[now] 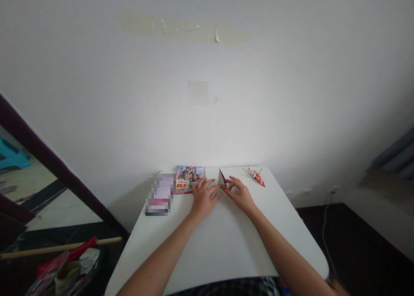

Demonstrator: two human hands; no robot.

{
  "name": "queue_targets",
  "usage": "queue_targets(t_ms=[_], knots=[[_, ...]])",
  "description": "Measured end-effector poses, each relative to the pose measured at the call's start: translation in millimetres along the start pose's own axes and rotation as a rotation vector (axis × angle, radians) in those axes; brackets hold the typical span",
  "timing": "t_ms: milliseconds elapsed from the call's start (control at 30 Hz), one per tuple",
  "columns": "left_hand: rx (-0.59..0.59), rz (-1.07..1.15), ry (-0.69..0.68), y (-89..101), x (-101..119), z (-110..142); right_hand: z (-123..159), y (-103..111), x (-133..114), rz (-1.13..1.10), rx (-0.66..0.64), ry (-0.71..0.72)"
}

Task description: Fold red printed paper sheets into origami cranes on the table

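Note:
A small piece of folded paper (221, 178), pale on one face and dark on the other, stands with a pointed tip up between my hands. My right hand (238, 193) pinches its right side near the bottom. On the left, my left hand (204, 197) has its fingers spread, the fingertips close to the paper's left edge; it overlaps the corner of a printed flyer (186, 175). Whether the left fingertips touch the folded paper is hard to tell. A red and white folded paper crane (257, 176) lies on the table to the right of my right hand.
The white table (223, 248) stands against a white wall (207, 128). A pixelated, phone-like device (161, 195) lies on its left side. A bin (69, 274) with rubbish and a wooden stick (64, 247) are at lower left. A cable (326, 227) hangs at right.

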State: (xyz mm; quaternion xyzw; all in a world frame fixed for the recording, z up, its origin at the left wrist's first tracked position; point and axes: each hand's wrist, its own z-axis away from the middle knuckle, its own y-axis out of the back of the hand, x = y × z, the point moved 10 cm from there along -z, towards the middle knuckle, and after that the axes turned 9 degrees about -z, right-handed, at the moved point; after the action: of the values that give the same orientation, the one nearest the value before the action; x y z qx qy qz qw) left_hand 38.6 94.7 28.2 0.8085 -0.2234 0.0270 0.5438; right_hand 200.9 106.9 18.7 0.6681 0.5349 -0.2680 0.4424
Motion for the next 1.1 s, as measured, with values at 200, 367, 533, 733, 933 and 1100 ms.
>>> queue_targets(t_ms=[200,367,533,733,933,1100], knots=[[-0.051,0.007,0.012,-4.9,0.0,0.9,-0.3,-2.7,6.6,0.02,-0.036,-0.037],[-0.068,0.054,0.01,-8.6,-1.2,1.3,0.4,-4.1,9.1,0.035,-0.046,-0.023],[-0.066,0.097,0.007,-8.6,-0.9,0.9,0.7,-5.9,9.6,0.032,-0.057,-0.038],[-0.058,0.108,0.019,-8.3,-2.3,-0.1,-0.4,-4.6,8.9,0.014,-0.03,-0.034],[-0.053,0.09,0.034,-10.1,-4.1,-0.6,-0.9,-4.3,6.4,0.026,-0.029,-0.019],[-0.051,0.095,0.052,-9.8,-5.6,-1.0,-0.7,-4.8,7.8,0.037,-0.03,-0.024]])
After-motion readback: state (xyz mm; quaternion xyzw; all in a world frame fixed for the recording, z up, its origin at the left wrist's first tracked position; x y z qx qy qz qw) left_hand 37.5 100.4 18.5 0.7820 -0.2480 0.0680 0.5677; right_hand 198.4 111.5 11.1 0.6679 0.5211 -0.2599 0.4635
